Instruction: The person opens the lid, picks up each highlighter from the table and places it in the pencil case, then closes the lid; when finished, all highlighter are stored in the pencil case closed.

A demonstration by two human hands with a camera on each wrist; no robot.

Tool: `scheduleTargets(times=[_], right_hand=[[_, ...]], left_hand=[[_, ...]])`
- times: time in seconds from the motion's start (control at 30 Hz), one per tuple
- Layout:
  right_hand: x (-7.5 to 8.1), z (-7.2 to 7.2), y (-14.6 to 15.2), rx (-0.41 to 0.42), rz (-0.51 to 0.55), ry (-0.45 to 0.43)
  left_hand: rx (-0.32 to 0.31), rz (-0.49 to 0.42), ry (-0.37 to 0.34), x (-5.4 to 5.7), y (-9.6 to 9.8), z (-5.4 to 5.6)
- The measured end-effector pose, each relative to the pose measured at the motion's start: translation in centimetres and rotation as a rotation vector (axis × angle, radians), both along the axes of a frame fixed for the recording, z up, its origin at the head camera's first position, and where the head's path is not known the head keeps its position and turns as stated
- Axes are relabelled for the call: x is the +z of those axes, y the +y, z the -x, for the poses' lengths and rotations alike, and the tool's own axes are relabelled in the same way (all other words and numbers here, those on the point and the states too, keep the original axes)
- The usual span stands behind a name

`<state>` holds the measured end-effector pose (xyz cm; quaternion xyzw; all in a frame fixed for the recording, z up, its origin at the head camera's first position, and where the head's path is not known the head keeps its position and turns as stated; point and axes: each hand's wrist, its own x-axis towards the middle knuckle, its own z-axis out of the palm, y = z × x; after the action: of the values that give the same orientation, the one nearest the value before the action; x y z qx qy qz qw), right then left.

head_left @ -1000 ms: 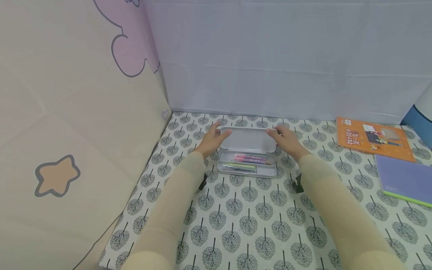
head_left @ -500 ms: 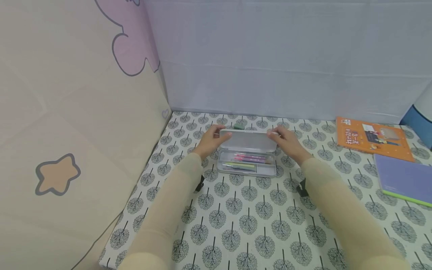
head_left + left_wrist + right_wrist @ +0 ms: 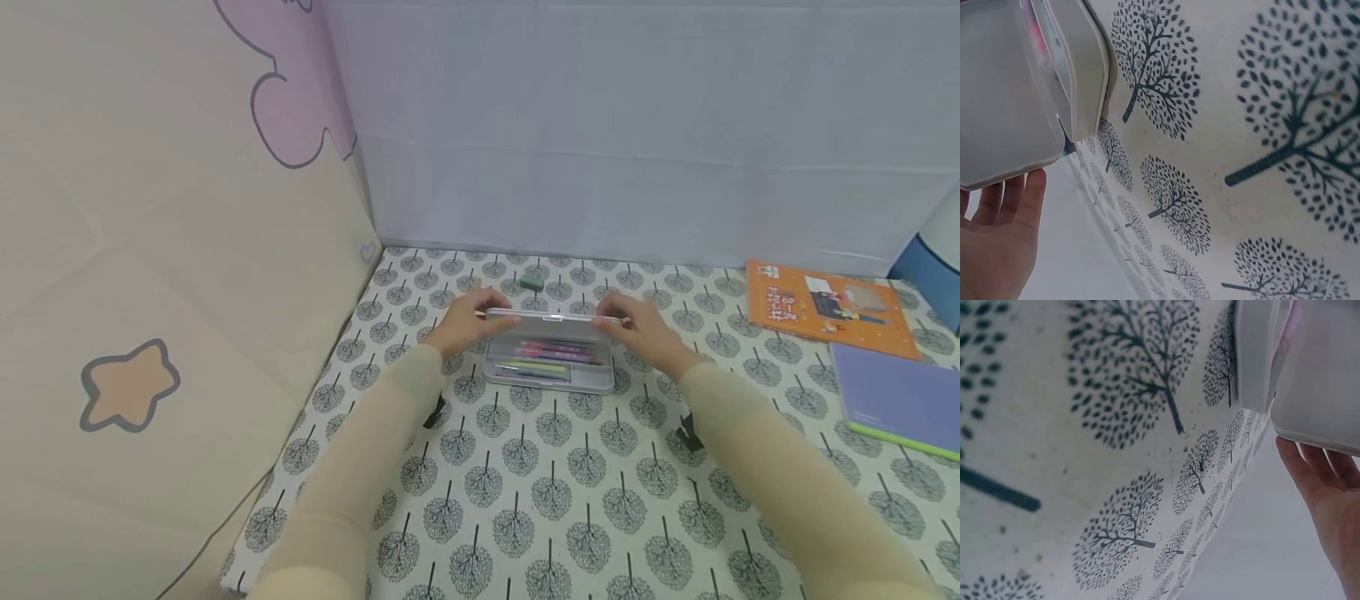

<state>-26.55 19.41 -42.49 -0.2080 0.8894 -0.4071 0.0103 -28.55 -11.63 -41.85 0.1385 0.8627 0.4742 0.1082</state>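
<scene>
A pale pencil case lies on the tree-patterned cloth, its lid half lowered over the tray on the far hinge side. Pink pens and yellow-green ones show inside. My left hand grips the lid's left end, thumb on the inner side; in the left wrist view the fingers reach behind the lid's edge. At the opposite end my right hand pinches the lid likewise, and the right wrist view has its fingers against the outer face.
Behind the case sits a small green block. To the right lie an orange booklet and a purple book, with a blue and white object at the edge. Curtains enclose the back and left.
Both hands have brought the lid forward and down from nearly upright toward the tray. The green block behind it has come into view. The tray and pens have stayed put.
</scene>
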Motion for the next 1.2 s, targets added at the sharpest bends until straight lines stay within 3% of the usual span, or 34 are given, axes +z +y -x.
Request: scheduleTargets(times=[0.23,0.47,0.87,1.2], right_hand=[[-0.2,-0.6,-0.3,0.087,-0.085,0.106],[-0.7,-1.2,-0.3,0.104,-0.243,0.203],[-1.4,-1.6,-0.3,0.251,-0.376,0.349],[-1.7,-2.0,-0.4,0.339,-0.41,0.417]], left_hand=[[-0.089,0.106,0.064,0.2,-0.2,-0.7],[-0.166,0.228,0.123,0.0,-0.2,-1.2],[-0.31,0.486,0.295,-0.4,-0.1,-1.6],[-0.395,0.584,0.371,-0.5,0.1,-2.0]])
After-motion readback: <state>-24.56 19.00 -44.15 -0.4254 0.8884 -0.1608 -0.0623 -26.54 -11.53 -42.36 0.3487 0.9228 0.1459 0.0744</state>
